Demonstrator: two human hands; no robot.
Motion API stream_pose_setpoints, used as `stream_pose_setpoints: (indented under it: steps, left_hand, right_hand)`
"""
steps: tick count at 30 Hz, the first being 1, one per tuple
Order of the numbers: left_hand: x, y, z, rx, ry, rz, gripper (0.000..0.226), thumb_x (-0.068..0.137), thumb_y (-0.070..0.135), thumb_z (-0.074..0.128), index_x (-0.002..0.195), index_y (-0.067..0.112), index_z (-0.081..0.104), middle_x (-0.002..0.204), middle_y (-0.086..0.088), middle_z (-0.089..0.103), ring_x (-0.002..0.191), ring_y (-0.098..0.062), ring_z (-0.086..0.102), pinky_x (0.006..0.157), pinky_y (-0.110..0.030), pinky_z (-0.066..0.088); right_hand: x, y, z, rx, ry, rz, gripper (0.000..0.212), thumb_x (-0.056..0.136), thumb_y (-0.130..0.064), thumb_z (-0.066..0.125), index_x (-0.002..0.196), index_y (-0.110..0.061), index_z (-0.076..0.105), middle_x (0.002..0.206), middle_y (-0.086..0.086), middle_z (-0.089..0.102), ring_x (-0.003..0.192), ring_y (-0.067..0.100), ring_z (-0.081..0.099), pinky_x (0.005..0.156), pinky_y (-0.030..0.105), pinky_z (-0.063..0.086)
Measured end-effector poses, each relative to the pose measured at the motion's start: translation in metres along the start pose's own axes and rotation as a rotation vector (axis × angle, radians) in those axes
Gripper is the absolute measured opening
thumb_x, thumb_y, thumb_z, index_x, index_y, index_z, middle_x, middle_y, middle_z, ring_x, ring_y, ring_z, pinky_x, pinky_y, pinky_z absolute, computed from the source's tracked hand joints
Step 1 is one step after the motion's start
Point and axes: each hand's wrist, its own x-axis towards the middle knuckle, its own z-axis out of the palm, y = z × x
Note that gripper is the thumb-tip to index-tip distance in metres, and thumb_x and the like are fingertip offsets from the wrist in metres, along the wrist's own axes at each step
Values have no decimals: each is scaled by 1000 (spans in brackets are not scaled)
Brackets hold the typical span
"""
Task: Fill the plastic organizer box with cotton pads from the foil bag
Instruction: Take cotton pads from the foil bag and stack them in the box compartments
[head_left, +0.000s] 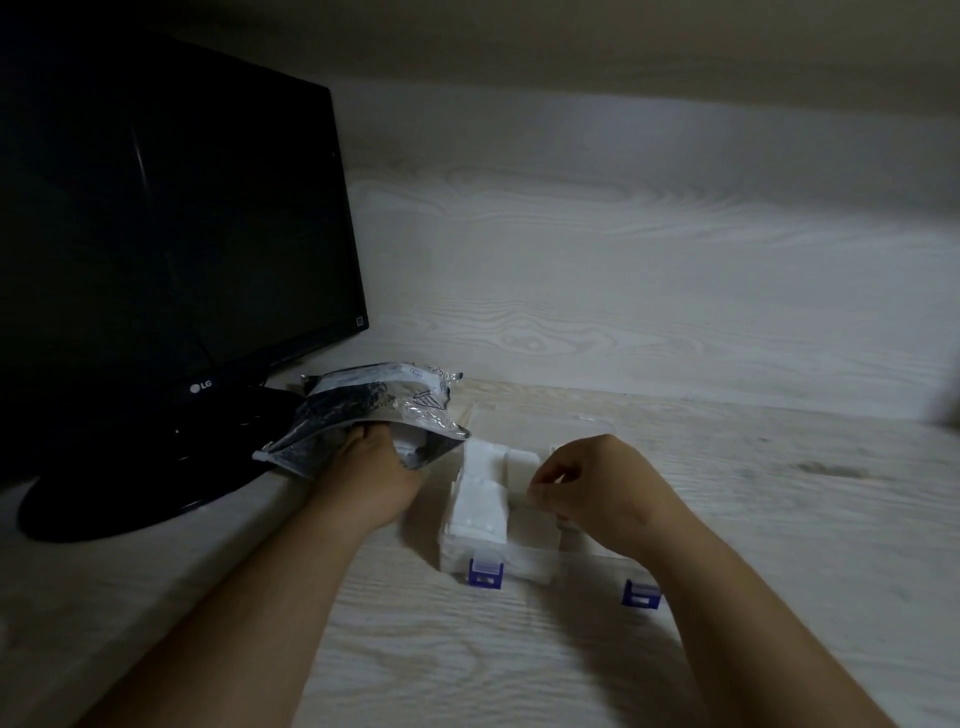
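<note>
I count two hands, my left hand (374, 473) and my right hand (597, 483), one foil bag (363, 410) around my left fingers, and one plastic organizer box (524, 564) under my right fingers. The box has two blue clasps, the left latch (485, 573) nearer me than my right fingertips and the right latch (642, 594) beside my right wrist. The cotton pads (480, 499) just left of my right fingers are too blurred to count, and one black monitor (171, 234) stands beyond my left fingers.

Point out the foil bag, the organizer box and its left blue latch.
foil bag (363, 402), head view, crinkled upper face.
organizer box (524, 564), head view, near front wall.
left blue latch (485, 573), head view, middle of the clip.
</note>
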Motion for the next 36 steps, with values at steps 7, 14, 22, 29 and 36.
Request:
stream_pose_setpoints:
  steps: [7,14,22,29,36]
  left_hand:
    - [-5,7,-2,106,24,-7,69,83,27,63,142,4,36,148,-19,37,137,-32,34,111,-34,29]
    - [-15,13,-11,249,116,18,44,84,24,57,124,6,56,132,-17,52,122,-34,49,100,-38,43]
    - [-28,26,-20,479,317,117,25,88,14,51,107,20,66,112,-3,67,105,-25,62,81,-33,49]
    - [-35,29,-22,107,483,306,17,72,-1,58,82,12,56,86,-11,63,86,-33,53,68,-33,34]
    - [-31,34,-12,-330,420,214,20,81,7,65,76,19,50,69,1,60,67,-23,57,55,-28,39]
  right_hand:
    - [1,1,0,4,2,-1,5,85,-28,70,83,-25,74,77,-8,70,63,12,70,57,18,55]
    - [0,0,1,-8,16,-9,6,85,-30,70,84,-26,74,78,-9,70,65,13,70,68,29,60]
    - [-1,0,1,-9,23,-20,7,85,-29,69,85,-25,75,78,-9,70,64,12,70,67,28,60]
    - [-1,-1,0,-16,51,-16,8,85,-28,67,86,-25,75,75,-8,71,62,8,67,60,21,55]
    - [-1,-3,-4,117,146,-8,9,86,-22,67,79,-23,72,70,-10,67,54,1,59,49,12,42]
